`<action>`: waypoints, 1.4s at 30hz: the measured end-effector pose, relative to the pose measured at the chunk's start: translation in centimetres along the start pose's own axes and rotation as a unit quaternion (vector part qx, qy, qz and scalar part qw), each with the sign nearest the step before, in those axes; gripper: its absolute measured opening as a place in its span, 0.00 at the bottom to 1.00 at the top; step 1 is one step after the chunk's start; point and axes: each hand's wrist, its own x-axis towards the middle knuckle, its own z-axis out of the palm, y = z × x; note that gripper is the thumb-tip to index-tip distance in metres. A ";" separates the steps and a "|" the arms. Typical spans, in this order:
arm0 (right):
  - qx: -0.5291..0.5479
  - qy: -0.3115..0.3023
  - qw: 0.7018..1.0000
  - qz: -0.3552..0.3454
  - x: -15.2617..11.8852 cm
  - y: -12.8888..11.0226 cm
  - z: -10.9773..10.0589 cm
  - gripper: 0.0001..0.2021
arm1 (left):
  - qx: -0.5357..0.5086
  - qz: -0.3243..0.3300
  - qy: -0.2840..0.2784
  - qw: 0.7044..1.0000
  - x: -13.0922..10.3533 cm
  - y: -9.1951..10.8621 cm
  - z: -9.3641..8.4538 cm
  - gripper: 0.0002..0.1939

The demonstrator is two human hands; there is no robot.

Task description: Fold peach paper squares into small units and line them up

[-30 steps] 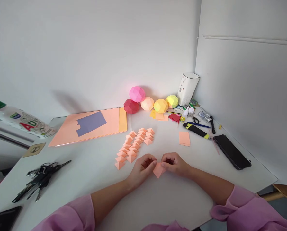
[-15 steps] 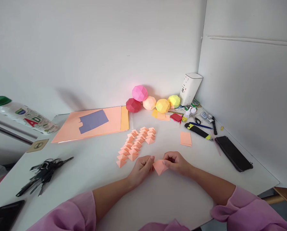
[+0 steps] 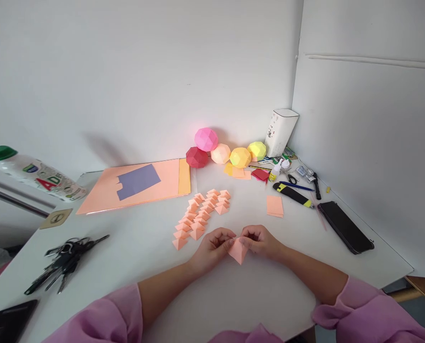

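Between my two hands is a folded peach paper piece (image 3: 239, 252), its point turned down toward me. My left hand (image 3: 215, 247) pinches its left side with thumb and fingers. On the right side, my right hand (image 3: 260, 242) is closed on the same piece, thumb in front. Beyond my left hand lie rows of folded peach paper units (image 3: 201, 214), overlapping on the white table. Flat peach paper rectangles (image 3: 275, 206) lie past my right hand.
Faceted paper balls (image 3: 205, 139) sit along the wall. Large paper sheets (image 3: 98, 188) lie at the back left, near a bottle (image 3: 37, 176) and keys (image 3: 67, 259). To the right are a cutter knife (image 3: 293, 194), a glue bottle (image 3: 274, 171) and a black phone (image 3: 346, 227).
My left hand has moved slightly right and now grips the paper piece closer to the right hand. The piece shows a sharper fold, with its point a little lower.
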 end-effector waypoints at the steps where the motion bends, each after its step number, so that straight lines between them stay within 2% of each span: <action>1: 0.009 -0.001 1.000 0.000 0.0 0.1 -0.1 0.14 | 0.007 -0.005 -0.004 1.000 0.0 0.1 0.0 0.16; 4: 0.015 -0.002 1.000 0.002 0.1 0.3 -0.2 0.14 | 0.054 -0.022 -0.034 0.998 -0.2 0.3 0.2 0.18; 7: 0.011 -0.003 1.000 0.002 0.1 0.3 -0.2 0.14 | 0.096 -0.029 -0.033 0.994 -0.3 0.5 0.4 0.17; 12: 0.067 -0.008 0.998 -0.001 0.0 0.5 -0.2 0.13 | 0.018 -0.046 0.003 0.999 -0.1 0.4 0.3 0.16; 17: 0.077 -0.013 0.997 0.006 0.1 0.7 -0.3 0.13 | 0.034 0.029 0.044 0.998 0.3 0.6 0.0 0.16; 22: 0.068 0.014 0.998 0.009 0.2 0.4 -0.6 0.12 | 0.009 -0.005 0.018 1.000 0.2 0.5 -0.3 0.15; 28: 0.088 0.018 0.996 -0.006 0.4 0.5 -0.7 0.13 | -0.022 0.001 0.006 1.000 0.5 0.3 -0.4 0.13; 34: 0.082 0.011 0.997 -0.011 0.6 0.7 -0.6 0.18 | -0.097 0.003 -0.024 0.995 1.2 0.4 -0.7 0.19; 39: 0.097 0.038 0.994 -0.015 0.9 1.2 -0.3 0.22 | -0.096 0.018 -0.004 0.995 1.4 0.2 -1.1 0.18; 42: 0.094 0.054 0.993 -0.037 1.0 1.2 0.2 0.21 | -0.094 0.025 0.005 0.995 1.5 0.1 -1.1 0.18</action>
